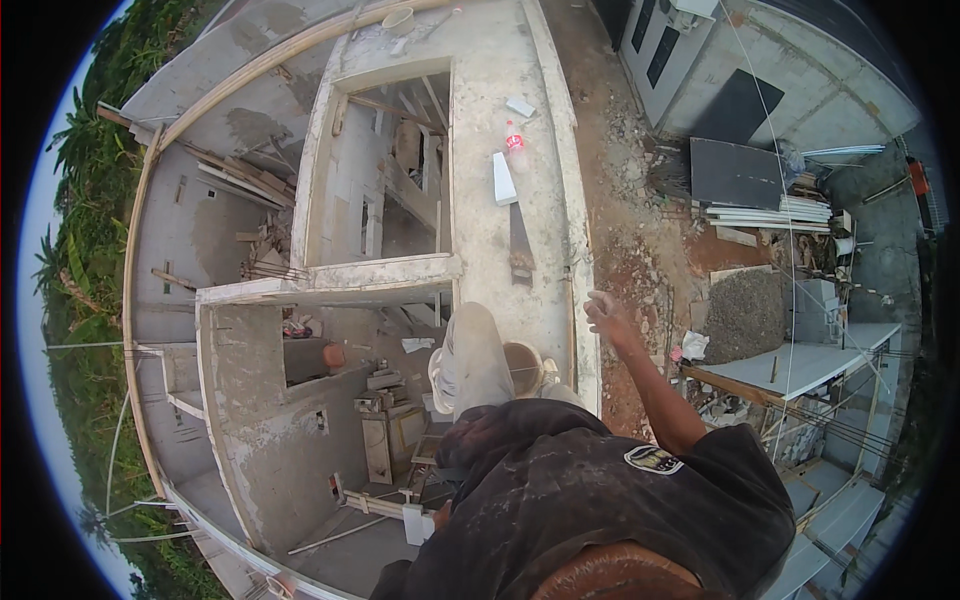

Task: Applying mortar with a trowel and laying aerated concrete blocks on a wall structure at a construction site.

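My right hand (608, 318) is in the air beside the ledge's outer edge, fingers apart and slightly bent, holding nothing. Low on the left, my left hand (440, 515) is mostly hidden by my dark shirt, next to a white block (416, 526); I cannot tell whether it grips it. My feet are on the narrow concrete ledge (540, 320), and my raised knee partly hides a round bucket (523, 368) between them. Ahead on the ledge lie a dark long flat tool (518, 240), a white block (504, 180), a red-labelled plastic bottle (516, 145) and a smaller white piece (520, 106).
On my left are deep openings (400, 170) into unfinished rooms with boards and rubble. Right of the ledge is a drop to a dirt strip (630, 240) with gravel (745, 315), stacked panels and pipes. Thin wires cross on the right. A pale container (398, 20) sits at the far end.
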